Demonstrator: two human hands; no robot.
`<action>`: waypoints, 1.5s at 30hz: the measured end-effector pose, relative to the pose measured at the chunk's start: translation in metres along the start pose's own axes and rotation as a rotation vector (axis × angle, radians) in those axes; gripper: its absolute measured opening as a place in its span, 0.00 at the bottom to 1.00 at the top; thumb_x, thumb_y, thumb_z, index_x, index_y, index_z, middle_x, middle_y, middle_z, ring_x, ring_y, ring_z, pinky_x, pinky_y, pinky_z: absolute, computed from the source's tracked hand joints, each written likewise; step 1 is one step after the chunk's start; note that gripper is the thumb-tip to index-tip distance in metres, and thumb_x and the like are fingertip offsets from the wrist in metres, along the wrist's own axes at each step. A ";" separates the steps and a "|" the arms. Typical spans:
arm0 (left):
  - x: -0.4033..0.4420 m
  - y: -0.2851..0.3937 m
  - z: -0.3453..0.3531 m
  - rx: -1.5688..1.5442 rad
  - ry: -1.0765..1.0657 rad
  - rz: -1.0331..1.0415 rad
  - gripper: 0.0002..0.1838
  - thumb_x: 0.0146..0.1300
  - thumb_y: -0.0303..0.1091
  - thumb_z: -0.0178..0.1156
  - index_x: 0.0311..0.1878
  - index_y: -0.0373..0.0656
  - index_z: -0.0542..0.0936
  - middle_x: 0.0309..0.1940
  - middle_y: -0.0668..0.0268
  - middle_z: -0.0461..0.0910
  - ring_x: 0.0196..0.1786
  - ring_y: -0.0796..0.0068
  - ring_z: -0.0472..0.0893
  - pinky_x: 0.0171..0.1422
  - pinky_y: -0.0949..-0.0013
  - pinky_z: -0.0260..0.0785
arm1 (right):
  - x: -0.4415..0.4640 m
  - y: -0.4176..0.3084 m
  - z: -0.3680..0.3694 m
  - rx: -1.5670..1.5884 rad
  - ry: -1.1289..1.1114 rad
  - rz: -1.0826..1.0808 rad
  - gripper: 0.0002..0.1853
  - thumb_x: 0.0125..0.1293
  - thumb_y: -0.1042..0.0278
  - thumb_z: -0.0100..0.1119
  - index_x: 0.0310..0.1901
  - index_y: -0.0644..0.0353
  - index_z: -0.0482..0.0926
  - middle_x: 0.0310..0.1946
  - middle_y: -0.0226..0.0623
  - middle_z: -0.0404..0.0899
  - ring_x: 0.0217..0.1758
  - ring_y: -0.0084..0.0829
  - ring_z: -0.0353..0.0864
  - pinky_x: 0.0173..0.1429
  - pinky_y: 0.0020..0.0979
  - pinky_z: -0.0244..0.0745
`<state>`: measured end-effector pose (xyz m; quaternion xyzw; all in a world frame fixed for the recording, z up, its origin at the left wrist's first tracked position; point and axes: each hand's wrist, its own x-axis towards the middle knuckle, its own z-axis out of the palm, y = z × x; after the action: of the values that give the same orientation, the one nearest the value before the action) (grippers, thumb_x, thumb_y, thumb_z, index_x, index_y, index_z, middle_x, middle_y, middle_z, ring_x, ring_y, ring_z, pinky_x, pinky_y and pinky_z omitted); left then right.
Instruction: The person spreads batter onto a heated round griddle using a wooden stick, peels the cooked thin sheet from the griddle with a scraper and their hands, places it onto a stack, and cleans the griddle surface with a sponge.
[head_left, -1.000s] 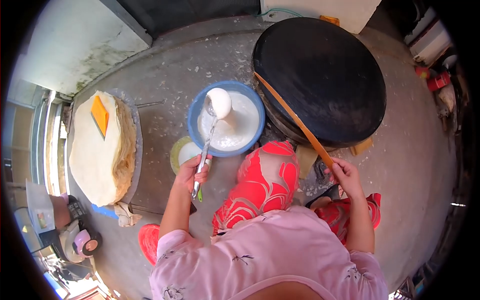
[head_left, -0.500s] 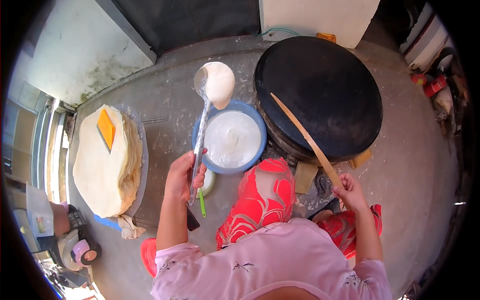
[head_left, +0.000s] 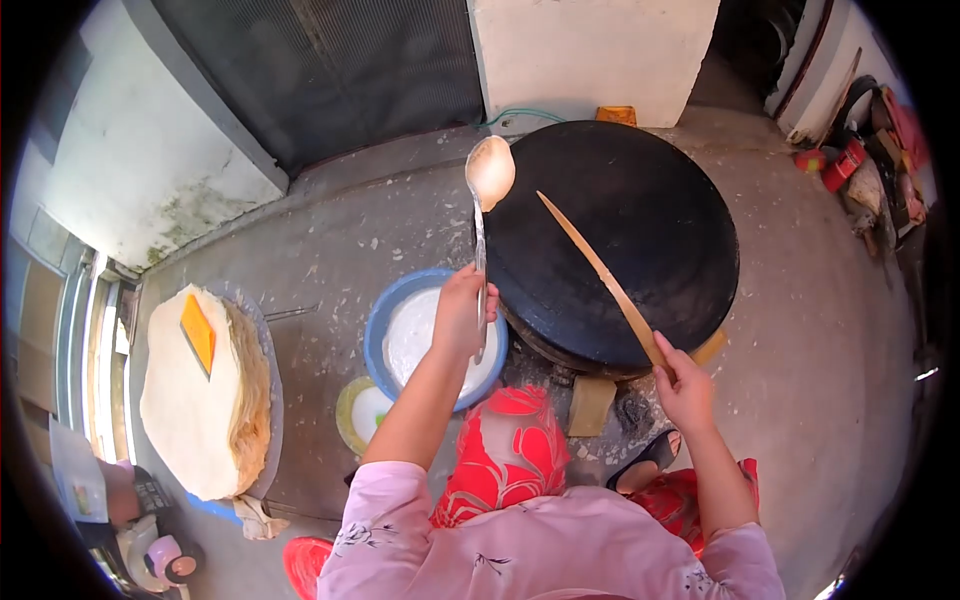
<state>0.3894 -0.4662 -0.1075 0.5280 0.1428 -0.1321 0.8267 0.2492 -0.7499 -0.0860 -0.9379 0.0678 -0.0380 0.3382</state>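
Observation:
My left hand [head_left: 463, 314] is wrapped round the handle of a metal ladle [head_left: 480, 235]. Pale batter [head_left: 491, 172] fills the ladle's bowl, which is at the upper left edge of a round black griddle [head_left: 620, 230]. In my right hand [head_left: 687, 388] is one end of a long, thin wooden spreader [head_left: 600, 268]. Its pointed tip reaches over the griddle; whether it touches the surface I cannot tell. Under my left forearm stands a blue basin [head_left: 374, 335] of white batter, partly hidden by the arm.
A tall stack of thin pancakes [head_left: 195, 410] stands at the left, with an orange-and-grey scraper [head_left: 198, 335] on top. A small green-rimmed bowl [head_left: 347, 418] is beside the basin. A wall [head_left: 590, 60] rises behind the griddle, and clutter [head_left: 870, 185] lies far right.
My left hand has carried the batter-filled ladle from above the basin right to the griddle's edge. My right hand still holds the spreader over the griddle. The whole view has shifted.

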 end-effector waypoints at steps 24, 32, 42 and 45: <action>0.034 -0.056 0.006 0.295 0.193 0.118 0.17 0.61 0.26 0.47 0.54 0.37 0.71 0.19 0.70 0.68 0.14 0.85 0.63 0.16 0.80 0.55 | 0.087 0.020 0.060 0.047 -0.073 -0.127 0.24 0.50 0.73 0.53 0.53 0.46 0.73 0.41 0.42 0.78 0.42 0.41 0.77 0.48 0.32 0.71; 0.078 0.005 0.020 0.244 0.210 0.016 0.16 0.65 0.32 0.41 0.52 0.35 0.68 0.18 0.66 0.68 0.14 0.79 0.65 0.15 0.75 0.61 | 0.080 0.033 0.031 -0.333 0.100 -0.471 0.26 0.46 0.75 0.55 0.51 0.46 0.74 0.22 0.31 0.69 0.26 0.32 0.72 0.31 0.33 0.69; 0.055 0.081 0.041 -0.991 -0.562 -0.376 0.21 0.67 0.33 0.35 0.58 0.29 0.61 0.22 0.66 0.65 0.18 0.80 0.65 0.20 0.77 0.61 | 0.137 0.031 0.076 -0.546 0.155 -0.802 0.27 0.47 0.74 0.50 0.54 0.52 0.70 0.25 0.30 0.69 0.27 0.30 0.70 0.32 0.29 0.66; 0.044 0.086 0.046 -1.136 -0.675 -0.387 0.21 0.67 0.32 0.35 0.59 0.27 0.59 0.21 0.66 0.64 0.17 0.79 0.65 0.18 0.76 0.62 | 0.159 0.008 0.071 -0.512 0.125 -0.505 0.26 0.47 0.73 0.54 0.53 0.50 0.72 0.30 0.33 0.73 0.31 0.31 0.75 0.34 0.31 0.70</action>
<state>0.4662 -0.4759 -0.0336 -0.0921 0.0164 -0.3390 0.9361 0.4134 -0.7358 -0.1416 -0.9751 -0.1381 -0.1595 0.0678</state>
